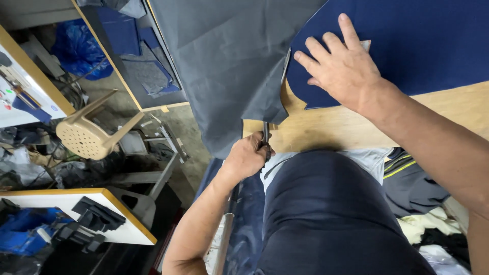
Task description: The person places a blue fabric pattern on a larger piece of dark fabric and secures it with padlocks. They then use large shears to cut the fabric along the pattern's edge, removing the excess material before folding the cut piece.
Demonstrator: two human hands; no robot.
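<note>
From the head camera, the wooden counter [448,107] is the landmark. On it lies a navy fabric panel [423,46], and the right hand [341,66] rests flat on the panel's near edge, fingers spread and closed on nothing, seemingly to keep the cloth from sliding. At the counter's near-left edge the left hand [247,155] has its grip clamped round the handles of dark scissors [265,136], blades pointing up toward the grey fabric sheet [229,61] that drapes over that edge; whether the blades touch the cloth I cannot tell. Left of the counter, down on the floor, an overturned beige plastic stool [89,132] lies among clutter. No container shows its contents clearly; a blue plastic bag [76,46] sits further left, contents hidden.
</note>
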